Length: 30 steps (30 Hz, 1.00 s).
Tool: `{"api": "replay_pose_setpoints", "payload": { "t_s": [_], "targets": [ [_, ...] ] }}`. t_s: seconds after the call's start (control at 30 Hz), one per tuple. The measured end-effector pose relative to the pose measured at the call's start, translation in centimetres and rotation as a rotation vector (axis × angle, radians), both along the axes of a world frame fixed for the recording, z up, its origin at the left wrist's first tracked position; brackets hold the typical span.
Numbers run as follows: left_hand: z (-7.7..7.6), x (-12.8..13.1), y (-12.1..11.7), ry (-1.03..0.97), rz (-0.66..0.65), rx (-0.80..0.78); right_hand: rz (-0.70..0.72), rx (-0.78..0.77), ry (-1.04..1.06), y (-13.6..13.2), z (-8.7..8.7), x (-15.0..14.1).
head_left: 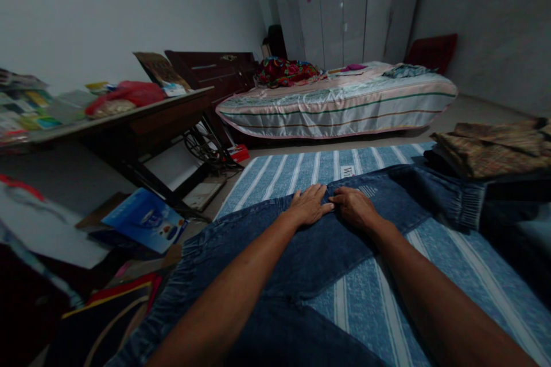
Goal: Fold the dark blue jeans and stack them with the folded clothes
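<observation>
A pair of dark blue jeans (pixel 297 258) lies spread over a blue-and-white striped bed cover (pixel 275 175). Its elastic waist is at the lower left, and one gathered cuff reaches toward the right. My left hand (pixel 309 205) rests flat on the upper leg, fingers stretched out over the denim. Just right of it, my right hand (pixel 355 206) has its fingers curled and pressed together on the same leg, pinching the cloth near a seam. The fingertips of both hands almost meet.
Folded checked clothes (pixel 495 146) are stacked at the right, beside dark garments. A table (pixel 129 117) with a red bag (pixel 127 96) stands on the left, above a blue box (pixel 146 219). Another bed (pixel 336 106) and a wardrobe (pixel 331 11) are behind.
</observation>
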<state>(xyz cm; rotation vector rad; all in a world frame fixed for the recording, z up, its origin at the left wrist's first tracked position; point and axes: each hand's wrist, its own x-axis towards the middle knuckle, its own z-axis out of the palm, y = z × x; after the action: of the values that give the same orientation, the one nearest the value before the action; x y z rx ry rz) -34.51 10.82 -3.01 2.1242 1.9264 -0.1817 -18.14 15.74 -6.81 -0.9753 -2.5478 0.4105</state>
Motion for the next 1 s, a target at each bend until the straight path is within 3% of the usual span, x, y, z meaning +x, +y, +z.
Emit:
{"api": "replay_pose_setpoints", "payload": {
  "t_s": [1.0],
  "targets": [
    [-0.22, 0.39, 0.1, -0.004, 0.034, 0.03, -0.054, -0.028, 0.085, -0.26, 0.03, -0.07]
  ]
}}
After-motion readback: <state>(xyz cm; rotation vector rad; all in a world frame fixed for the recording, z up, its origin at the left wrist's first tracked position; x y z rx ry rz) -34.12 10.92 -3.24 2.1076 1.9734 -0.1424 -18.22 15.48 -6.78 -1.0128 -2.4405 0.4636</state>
